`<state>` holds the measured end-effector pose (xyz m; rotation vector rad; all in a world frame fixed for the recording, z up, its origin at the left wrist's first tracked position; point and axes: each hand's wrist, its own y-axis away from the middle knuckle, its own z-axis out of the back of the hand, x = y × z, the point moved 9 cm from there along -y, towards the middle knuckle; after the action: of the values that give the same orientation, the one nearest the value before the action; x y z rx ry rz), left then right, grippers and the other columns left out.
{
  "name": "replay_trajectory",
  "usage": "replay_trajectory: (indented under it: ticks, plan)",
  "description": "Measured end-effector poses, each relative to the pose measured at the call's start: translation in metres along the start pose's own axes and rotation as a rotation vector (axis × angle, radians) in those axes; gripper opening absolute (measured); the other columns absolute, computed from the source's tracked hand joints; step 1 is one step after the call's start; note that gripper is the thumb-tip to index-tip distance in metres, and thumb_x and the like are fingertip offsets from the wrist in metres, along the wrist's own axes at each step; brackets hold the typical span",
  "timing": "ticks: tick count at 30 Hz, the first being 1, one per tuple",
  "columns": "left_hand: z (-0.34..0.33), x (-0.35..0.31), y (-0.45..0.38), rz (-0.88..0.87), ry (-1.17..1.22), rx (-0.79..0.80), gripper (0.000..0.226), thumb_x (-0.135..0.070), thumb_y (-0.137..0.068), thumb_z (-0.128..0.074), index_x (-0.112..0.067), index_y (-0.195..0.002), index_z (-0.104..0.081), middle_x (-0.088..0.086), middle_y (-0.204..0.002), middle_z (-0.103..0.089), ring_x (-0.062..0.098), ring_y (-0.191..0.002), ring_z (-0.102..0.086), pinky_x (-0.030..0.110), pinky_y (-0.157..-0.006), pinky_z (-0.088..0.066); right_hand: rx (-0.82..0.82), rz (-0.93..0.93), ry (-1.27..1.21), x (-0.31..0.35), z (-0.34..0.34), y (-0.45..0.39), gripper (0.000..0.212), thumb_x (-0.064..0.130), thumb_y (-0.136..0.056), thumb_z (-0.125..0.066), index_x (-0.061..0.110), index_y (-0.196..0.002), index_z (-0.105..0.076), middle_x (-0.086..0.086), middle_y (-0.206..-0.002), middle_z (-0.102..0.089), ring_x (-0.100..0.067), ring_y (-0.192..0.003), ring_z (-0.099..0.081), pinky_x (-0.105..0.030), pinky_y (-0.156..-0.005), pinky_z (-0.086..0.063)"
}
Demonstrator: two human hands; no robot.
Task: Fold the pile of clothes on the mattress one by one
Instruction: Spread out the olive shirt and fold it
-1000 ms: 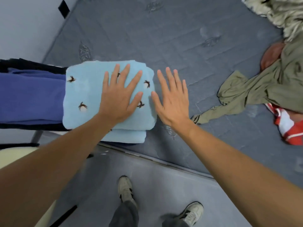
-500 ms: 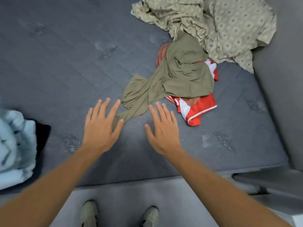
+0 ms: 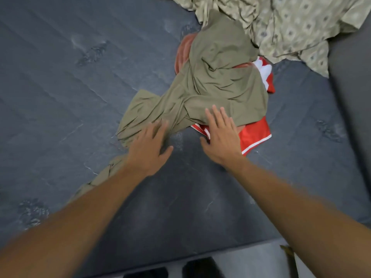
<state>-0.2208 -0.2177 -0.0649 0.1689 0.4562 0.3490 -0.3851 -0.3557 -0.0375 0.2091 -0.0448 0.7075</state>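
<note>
A dark grey mattress (image 3: 84, 101) carries the clothes, and the olive garment (image 3: 216, 87) on top of the pile lies straight ahead of both sets of fingers, its long axis slanting from the heap beyond the right fingertips down past the left wrist toward the near edge. The left hand (image 3: 149, 149) is spread, blurred, its fingers over the garment's trailing part, while the right hand (image 3: 222, 137), flat and holding nothing, lies over the hem and the red-and-white garment (image 3: 254, 137) beneath. I judge the left hand nearer; beyond lies a patterned beige cloth (image 3: 301, 31).
</note>
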Motion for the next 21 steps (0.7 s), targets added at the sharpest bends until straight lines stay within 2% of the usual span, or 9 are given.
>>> replay_trajectory:
  ticks: [4,7,9,11,12,14,16,18,21]
  plan:
    - [-0.04,-0.012,-0.049,0.015,0.004,0.021,0.086,-0.059,-0.101,-0.046,-0.025,-0.167,-0.003,0.01,-0.172,-0.009,0.03,-0.159,-0.012,0.048,-0.126,-0.026,-0.007,0.026,0.088,-0.044,-0.021,-0.043,0.094,0.044,-0.094,-0.059,0.017,-0.167,-0.006,-0.008,-0.175,-0.003,-0.03,-0.161,-0.001,-0.053,-0.128,-0.013]
    - [-0.053,-0.026,-0.094,0.038,-0.007,-0.015,0.091,-0.059,-0.099,-0.051,-0.028,-0.167,0.001,0.012,-0.173,-0.004,0.032,-0.159,-0.008,0.048,-0.127,-0.021,-0.024,0.116,0.143,-0.072,-0.03,-0.071,0.099,0.052,-0.093,-0.061,0.016,-0.167,-0.005,-0.006,-0.175,-0.001,-0.027,-0.162,0.0,-0.053,-0.129,-0.011]
    - [-0.065,-0.032,-0.118,0.098,-0.018,0.026,0.098,-0.055,-0.095,-0.062,-0.029,-0.167,0.0,0.016,-0.172,-0.007,0.035,-0.158,-0.012,0.049,-0.125,-0.024,-0.05,0.184,0.149,-0.085,-0.031,-0.081,0.096,0.056,-0.092,-0.059,0.016,-0.166,-0.013,-0.008,-0.174,-0.01,-0.03,-0.161,-0.009,-0.054,-0.128,-0.014]
    - [-0.068,-0.03,-0.13,0.177,-0.072,-0.004,0.101,-0.047,-0.091,-0.07,-0.026,-0.167,-0.006,0.02,-0.163,-0.023,0.038,-0.147,-0.028,0.051,-0.115,-0.035,-0.124,0.239,0.119,-0.092,-0.026,-0.086,0.083,0.057,-0.095,-0.052,0.015,-0.163,-0.029,-0.01,-0.168,-0.028,-0.033,-0.156,-0.024,-0.054,-0.126,-0.019]
    - [-0.065,-0.03,-0.131,0.193,-0.107,-0.035,0.096,-0.039,-0.09,-0.071,-0.023,-0.166,-0.013,0.02,-0.152,-0.034,0.039,-0.137,-0.037,0.05,-0.106,-0.041,-0.157,0.271,0.091,-0.093,-0.022,-0.087,0.076,0.054,-0.096,-0.047,0.014,-0.16,-0.038,-0.012,-0.164,-0.037,-0.035,-0.152,-0.032,-0.054,-0.125,-0.022]
    - [-0.059,-0.03,-0.13,0.188,-0.096,-0.104,0.071,-0.013,-0.09,-0.065,-0.014,-0.156,-0.038,0.017,-0.129,-0.048,0.038,-0.117,-0.048,0.05,-0.091,-0.047,-0.196,0.324,0.003,-0.094,-0.015,-0.087,0.063,0.043,-0.095,-0.043,0.013,-0.149,-0.055,-0.013,-0.157,-0.048,-0.038,-0.146,-0.042,-0.055,-0.12,-0.029]
    - [-0.047,-0.029,-0.125,0.167,-0.02,-0.173,0.042,0.001,-0.091,-0.055,-0.008,-0.131,-0.059,0.015,-0.116,-0.052,0.039,-0.108,-0.052,0.054,-0.085,-0.049,-0.196,0.343,-0.067,-0.096,-0.006,-0.085,0.051,0.024,-0.092,-0.051,0.011,-0.139,-0.065,-0.012,-0.152,-0.053,-0.038,-0.141,-0.047,-0.053,-0.116,-0.036]
    - [-0.027,-0.03,-0.118,0.143,0.044,-0.211,0.027,0.0,-0.098,-0.05,-0.006,-0.12,-0.065,0.014,-0.112,-0.056,0.039,-0.105,-0.056,0.055,-0.083,-0.051,-0.156,0.324,-0.106,-0.097,0.006,-0.087,0.046,0.012,-0.089,-0.056,0.007,-0.133,-0.067,-0.012,-0.144,-0.06,-0.038,-0.133,-0.053,-0.052,-0.107,-0.044]
    - [0.014,-0.04,-0.104,0.086,0.153,-0.273,0.022,-0.01,-0.105,-0.048,-0.005,-0.114,-0.068,0.014,-0.105,-0.061,0.04,-0.096,-0.062,0.054,-0.08,-0.052,-0.073,0.203,-0.166,-0.097,0.035,-0.091,0.038,0.01,-0.094,-0.058,0.001,-0.131,-0.063,-0.024,-0.117,-0.067,-0.046,-0.106,-0.062,-0.055,-0.084,-0.053]
